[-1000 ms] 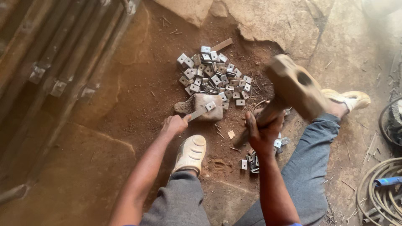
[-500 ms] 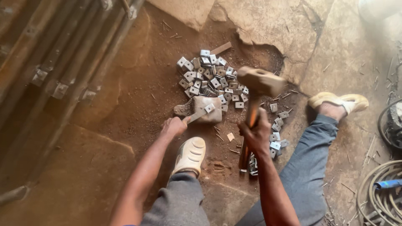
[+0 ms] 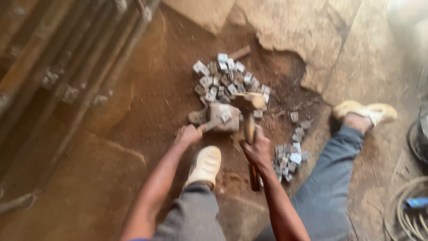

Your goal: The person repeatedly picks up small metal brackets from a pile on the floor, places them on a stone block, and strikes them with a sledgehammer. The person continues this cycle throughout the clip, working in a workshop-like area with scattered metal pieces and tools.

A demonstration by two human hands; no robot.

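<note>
- Head view: a person sits on the earthen floor [image 3: 133,116], legs spread, looking down at both hands near the middle of the frame.
- The right hand [image 3: 257,151] is wrapped tight around the wooden handle of a hammer [image 3: 248,103]; the handle runs down past the wrist, and the heavy head sits just above centre, blurred, at the right edge of a stone block [image 3: 221,117].
- The left hand [image 3: 189,134] is closed around the near end of a thin metal strip [image 3: 213,123], which reaches up and right onto the block, where a small square metal piece [image 3: 225,117] lies.
- The block sits in the centre, just above the hands, in a shallow dirt hollow.
- A heap of square metal pieces [image 3: 223,78] lies directly behind the block, toward upper centre; a smaller heap [image 3: 289,158] lies right of the right hand.
- A pale shoe [image 3: 205,165] sits between the two forearms at lower centre; another shoe [image 3: 363,111] is at mid right.
- Long metal bars [image 3: 76,67] slant across the upper left.
- Coiled cable [image 3: 408,209] shows at the lower right edge.
</note>
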